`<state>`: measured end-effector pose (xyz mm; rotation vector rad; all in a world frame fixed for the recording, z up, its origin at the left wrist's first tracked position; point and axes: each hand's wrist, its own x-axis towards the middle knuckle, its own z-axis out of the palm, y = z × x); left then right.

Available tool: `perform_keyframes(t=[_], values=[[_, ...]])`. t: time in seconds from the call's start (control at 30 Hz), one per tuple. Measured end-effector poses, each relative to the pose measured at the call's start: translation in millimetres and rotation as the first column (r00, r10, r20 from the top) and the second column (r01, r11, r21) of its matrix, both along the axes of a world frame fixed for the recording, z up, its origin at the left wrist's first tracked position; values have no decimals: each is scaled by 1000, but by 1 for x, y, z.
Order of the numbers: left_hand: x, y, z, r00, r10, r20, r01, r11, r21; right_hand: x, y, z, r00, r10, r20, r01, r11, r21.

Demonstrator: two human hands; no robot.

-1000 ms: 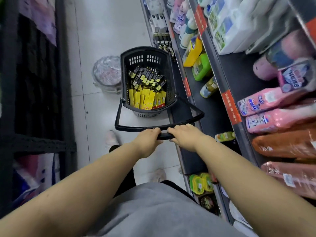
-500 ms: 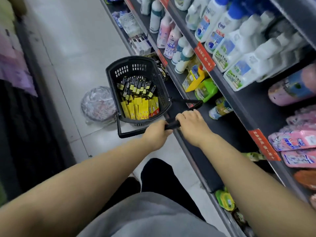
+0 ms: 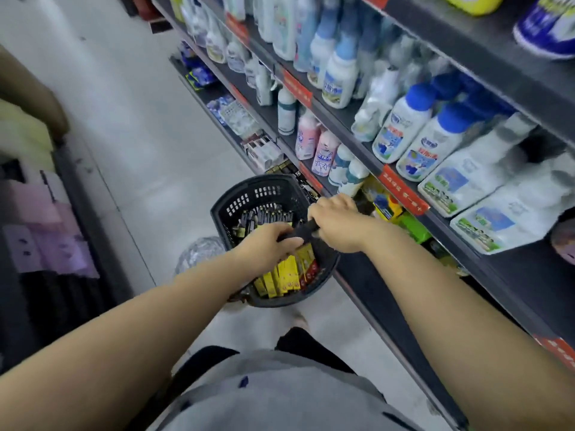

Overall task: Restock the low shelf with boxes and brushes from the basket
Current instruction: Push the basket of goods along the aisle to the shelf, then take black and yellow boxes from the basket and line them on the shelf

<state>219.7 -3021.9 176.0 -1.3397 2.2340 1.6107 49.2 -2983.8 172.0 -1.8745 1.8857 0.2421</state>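
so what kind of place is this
Most likely a shop aisle for household goods: tiered shelves packed with bottles, red price strips along the shelf edges, and a black basket full of boxed stock.

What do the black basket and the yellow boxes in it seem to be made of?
The basket looks like moulded plastic, black and matte: its wall has rows of regular slots. The yellow boxes seem to be printed cardboard, slightly glossy: flat faces and straight edges, though blur leaves the finish uncertain.
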Motion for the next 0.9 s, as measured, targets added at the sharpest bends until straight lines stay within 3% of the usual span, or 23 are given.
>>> perform_keyframes(t=[0.1,0.2,0.27,0.33,0.43,0.57,0.63,0.77,0.9], values=[[6,-43,0,1000,-13,-14,11,986,-165,6,-36,-5,997,-69,34,71,994,-83],[8,-83,-1,994,-106,39,113,952,-285,19,-55,-16,969,-201,143,237,918,-319],[7,-114,-3,974,-205,92,224,921,-319,35,-64,-20,880,-359,312,467,773,-429],[7,-144,-6,945,-301,130,328,876,-353,54,-71,-25,712,-514,479,702,550,-452],[5,-186,-14,912,-388,133,410,846,-341,87,-83,-32,431,-689,582,900,284,-330],[10,-232,-20,873,-462,159,488,837,-247,141,-104,-44,90,-795,600,992,127,20],[11,-249,-24,870,-471,147,492,850,-188,163,-116,-49,26,-813,582,992,95,88],[5,-257,-26,904,-419,79,421,907,-7,179,-132,-53,-4,-794,608,988,89,122],[-17,-245,-30,877,-465,118,478,870,-120,161,-142,-59,-44,-743,667,980,98,173]])
